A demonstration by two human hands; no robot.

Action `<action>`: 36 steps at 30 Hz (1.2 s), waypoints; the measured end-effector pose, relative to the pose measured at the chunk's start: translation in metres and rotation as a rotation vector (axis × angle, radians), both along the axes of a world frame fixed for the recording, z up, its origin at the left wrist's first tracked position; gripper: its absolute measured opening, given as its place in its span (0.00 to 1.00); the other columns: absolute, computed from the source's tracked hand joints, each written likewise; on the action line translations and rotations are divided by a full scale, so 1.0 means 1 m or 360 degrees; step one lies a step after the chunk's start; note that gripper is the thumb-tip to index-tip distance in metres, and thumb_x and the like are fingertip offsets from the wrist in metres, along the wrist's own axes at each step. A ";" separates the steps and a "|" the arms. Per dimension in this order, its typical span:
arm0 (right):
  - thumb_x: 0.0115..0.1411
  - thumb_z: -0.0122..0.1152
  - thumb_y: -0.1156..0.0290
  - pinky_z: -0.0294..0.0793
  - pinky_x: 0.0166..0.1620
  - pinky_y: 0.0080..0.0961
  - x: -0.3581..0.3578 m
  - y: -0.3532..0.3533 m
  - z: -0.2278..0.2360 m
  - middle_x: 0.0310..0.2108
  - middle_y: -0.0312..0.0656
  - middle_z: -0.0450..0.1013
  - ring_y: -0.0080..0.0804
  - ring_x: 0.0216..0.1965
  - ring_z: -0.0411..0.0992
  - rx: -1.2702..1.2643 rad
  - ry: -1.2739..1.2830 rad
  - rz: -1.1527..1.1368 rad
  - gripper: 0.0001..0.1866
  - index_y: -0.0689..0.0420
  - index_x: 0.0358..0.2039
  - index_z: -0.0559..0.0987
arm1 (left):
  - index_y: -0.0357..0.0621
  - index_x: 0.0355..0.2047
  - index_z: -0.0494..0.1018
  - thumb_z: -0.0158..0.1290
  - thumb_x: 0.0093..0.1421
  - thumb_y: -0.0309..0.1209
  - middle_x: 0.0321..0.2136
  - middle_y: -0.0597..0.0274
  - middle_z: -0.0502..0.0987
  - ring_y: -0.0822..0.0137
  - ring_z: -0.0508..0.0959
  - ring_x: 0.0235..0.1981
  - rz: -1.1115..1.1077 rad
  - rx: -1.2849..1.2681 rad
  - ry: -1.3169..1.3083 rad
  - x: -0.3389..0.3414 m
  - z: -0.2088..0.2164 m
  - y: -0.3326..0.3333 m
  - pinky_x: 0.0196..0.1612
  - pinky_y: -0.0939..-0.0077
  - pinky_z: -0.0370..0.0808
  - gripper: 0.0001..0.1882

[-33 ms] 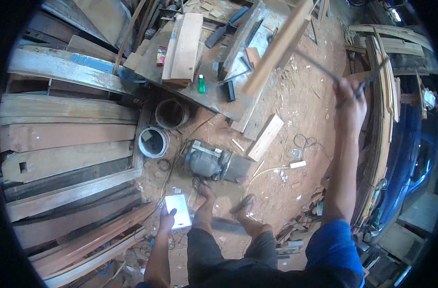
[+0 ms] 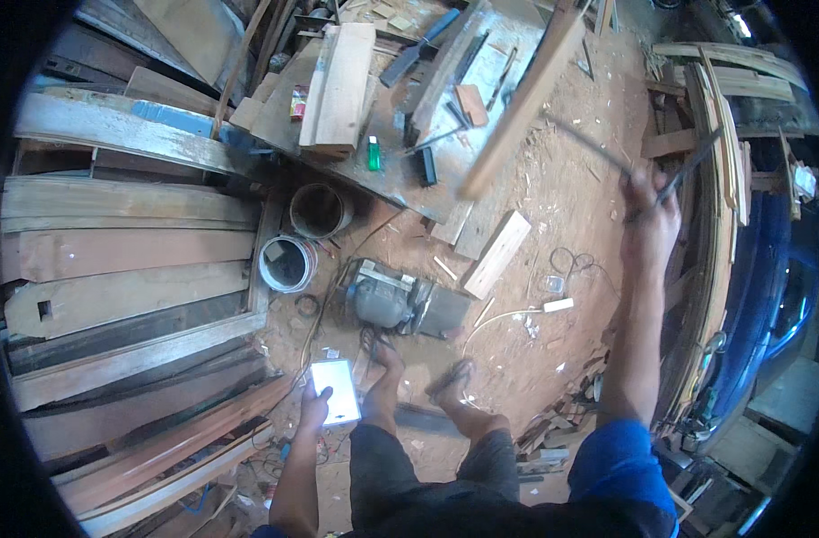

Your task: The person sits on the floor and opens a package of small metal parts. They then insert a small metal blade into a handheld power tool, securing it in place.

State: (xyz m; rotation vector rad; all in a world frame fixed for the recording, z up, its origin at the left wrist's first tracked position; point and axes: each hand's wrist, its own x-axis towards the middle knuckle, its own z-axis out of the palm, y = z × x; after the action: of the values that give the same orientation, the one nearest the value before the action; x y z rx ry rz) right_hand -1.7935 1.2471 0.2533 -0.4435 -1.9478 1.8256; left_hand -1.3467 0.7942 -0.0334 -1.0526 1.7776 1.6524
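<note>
Clenched around a thin dark metal rod (image 2: 692,166), the right hand (image 2: 647,215) is raised out at arm's length, near a stack of curved wooden planks (image 2: 719,251) along the right side of the workshop floor (image 2: 553,233). What the rod's far end meets I cannot tell. A long, pale wooden board (image 2: 522,103) slants through the air just left of that hand, blurred; whether the hand touches it is not clear.

Low down, the left hand (image 2: 315,408) has its grip closed on a phone (image 2: 336,392) with a bright lit screen, held just beside the person's bare left foot (image 2: 384,363).

On the floor ahead of the feet sits a grey electric motor (image 2: 396,303), with a white cable (image 2: 517,314) trailing to its right. Two round buckets (image 2: 288,262) stand just left of it, close together. Beyond them a low tabletop (image 2: 400,175) carries a stack of short boards (image 2: 342,85), a small green bottle (image 2: 374,154) and dark hand tools (image 2: 425,166). Long weathered planks (image 2: 122,251) lie stacked along the floor's left side.
</note>
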 end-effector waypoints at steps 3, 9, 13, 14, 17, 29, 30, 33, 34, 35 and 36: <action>0.59 0.66 0.78 0.81 0.42 0.27 0.099 0.063 -0.056 0.31 0.39 0.75 0.29 0.34 0.77 -0.0144 -0.0230 -0.0195 0.08 0.58 0.33 0.73 | 0.36 0.61 0.65 0.54 0.61 0.25 0.53 0.54 0.74 0.61 0.72 0.55 -0.0159 -0.0103 -0.0030 -0.007 0.001 0.032 0.59 0.66 0.66 0.27; 0.57 0.67 0.79 0.80 0.40 0.27 0.212 0.160 -0.274 0.33 0.43 0.75 0.33 0.34 0.78 -0.0451 -0.0601 -0.0341 0.14 0.63 0.41 0.71 | 0.36 0.62 0.62 0.52 0.62 0.23 0.55 0.56 0.72 0.63 0.71 0.56 -0.0178 -0.0002 -0.0049 -0.019 0.030 0.108 0.59 0.68 0.66 0.27; 0.56 0.67 0.78 0.81 0.41 0.29 0.257 0.205 -0.381 0.33 0.42 0.74 0.32 0.33 0.75 -0.0344 -0.0915 -0.0264 0.11 0.62 0.36 0.74 | 0.37 0.59 0.66 0.54 0.64 0.24 0.49 0.59 0.75 0.67 0.74 0.51 -0.0196 0.0137 -0.0012 -0.007 -0.023 0.149 0.55 0.71 0.70 0.24; 0.55 0.67 0.79 0.82 0.41 0.29 0.274 0.229 -0.422 0.32 0.42 0.74 0.32 0.33 0.76 -0.0460 -0.0905 -0.0295 0.11 0.62 0.37 0.74 | 0.37 0.59 0.66 0.55 0.64 0.25 0.48 0.60 0.76 0.68 0.74 0.49 -0.0224 0.0210 -0.0028 -0.016 -0.045 0.158 0.54 0.71 0.71 0.23; 0.53 0.69 0.80 0.80 0.39 0.28 0.276 0.258 -0.480 0.31 0.39 0.73 0.30 0.32 0.75 -0.0326 -0.1037 -0.0247 0.13 0.60 0.36 0.73 | 0.38 0.61 0.65 0.55 0.65 0.26 0.48 0.61 0.76 0.70 0.74 0.49 -0.0386 0.0329 0.0161 -0.028 -0.104 0.196 0.54 0.72 0.72 0.24; 0.63 0.57 0.83 0.81 0.50 0.27 0.120 0.306 -0.392 0.39 0.45 0.73 0.34 0.42 0.77 -0.0720 -0.0021 -0.0283 0.07 0.69 0.41 0.73 | 0.48 0.61 0.67 0.55 0.62 0.38 0.52 0.46 0.77 0.49 0.77 0.53 -0.1388 0.0453 0.0067 -0.022 -0.251 0.288 0.56 0.60 0.71 0.27; 0.64 0.56 0.83 0.81 0.51 0.27 0.082 0.296 -0.368 0.40 0.47 0.73 0.35 0.43 0.77 -0.0800 0.0087 -0.0222 0.06 0.70 0.41 0.73 | 0.44 0.57 0.69 0.55 0.63 0.36 0.46 0.48 0.80 0.56 0.81 0.46 -0.1510 0.0293 0.0213 -0.017 -0.265 0.295 0.48 0.62 0.76 0.23; 0.66 0.55 0.81 0.82 0.50 0.22 -0.027 0.231 -0.304 0.43 0.49 0.73 0.36 0.44 0.77 -0.0951 0.0334 -0.0010 0.07 0.72 0.41 0.72 | 0.53 0.64 0.63 0.53 0.63 0.38 0.50 0.45 0.77 0.49 0.79 0.49 -0.1839 0.0176 0.0374 -0.041 -0.265 0.300 0.50 0.58 0.75 0.29; 0.66 0.55 0.81 0.82 0.47 0.20 -0.068 0.229 -0.297 0.42 0.49 0.73 0.36 0.43 0.77 -0.1071 0.0393 0.0012 0.07 0.71 0.41 0.72 | 0.57 0.66 0.61 0.53 0.63 0.38 0.51 0.45 0.77 0.48 0.79 0.49 -0.1900 0.0165 0.0415 -0.047 -0.266 0.302 0.51 0.58 0.75 0.31; 0.65 0.56 0.80 0.82 0.45 0.17 -0.108 0.212 -0.288 0.41 0.48 0.73 0.34 0.40 0.78 -0.1087 0.0455 -0.0103 0.07 0.70 0.41 0.73 | 0.60 0.68 0.58 0.52 0.63 0.38 0.52 0.45 0.76 0.46 0.79 0.50 -0.1951 0.0146 0.0445 -0.053 -0.266 0.302 0.51 0.57 0.75 0.33; 0.63 0.59 0.81 0.82 0.42 0.16 -0.142 0.167 -0.273 0.39 0.47 0.74 0.33 0.37 0.78 -0.1155 0.0449 -0.0261 0.08 0.69 0.42 0.73 | 0.59 0.68 0.58 0.52 0.63 0.38 0.55 0.46 0.74 0.47 0.77 0.52 -0.1913 0.0210 0.0352 -0.068 -0.251 0.300 0.54 0.59 0.74 0.33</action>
State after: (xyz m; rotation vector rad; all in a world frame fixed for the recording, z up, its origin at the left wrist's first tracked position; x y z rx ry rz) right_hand -1.9357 1.4140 -0.0201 -0.5054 -0.9931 2.2931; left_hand -1.4150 1.0947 -0.2849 0.3147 1.7851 1.0568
